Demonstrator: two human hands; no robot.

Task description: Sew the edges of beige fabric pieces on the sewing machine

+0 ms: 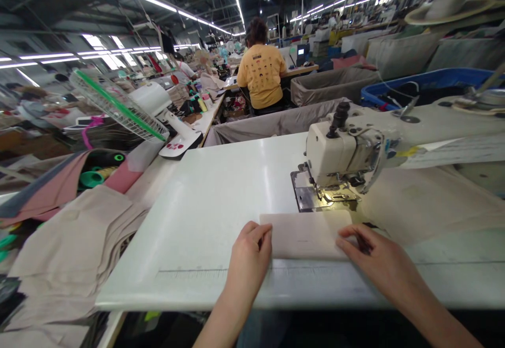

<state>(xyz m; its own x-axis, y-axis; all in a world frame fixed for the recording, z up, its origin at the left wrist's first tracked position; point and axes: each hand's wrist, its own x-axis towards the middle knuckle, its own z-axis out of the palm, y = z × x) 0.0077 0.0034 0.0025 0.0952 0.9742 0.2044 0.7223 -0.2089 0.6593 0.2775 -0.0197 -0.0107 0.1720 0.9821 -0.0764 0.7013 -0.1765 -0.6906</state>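
A folded piece of beige fabric (pixel 305 236) lies flat on the white sewing table (pixel 221 195), just in front of the machine's needle plate. My left hand (pixel 252 245) pinches its left edge between thumb and fingers. At the opposite end, my right hand (pixel 366 245) grips the right edge, with the fingertips closed on the cloth. The sewing machine (pixel 335 150) stands behind the fabric, its lamp lighting the presser foot and metal plate (pixel 307 192). The fabric's far edge is close to that plate.
Stacked beige fabric pieces (pixel 74 232) lie to the left. A white fan (pixel 153 106) stands at the table's far left corner. More beige cloth (pixel 430 200) spreads under the machine arm. Behind are a blue tub (pixel 426 77) and a person in a yellow shirt (pixel 261 77).
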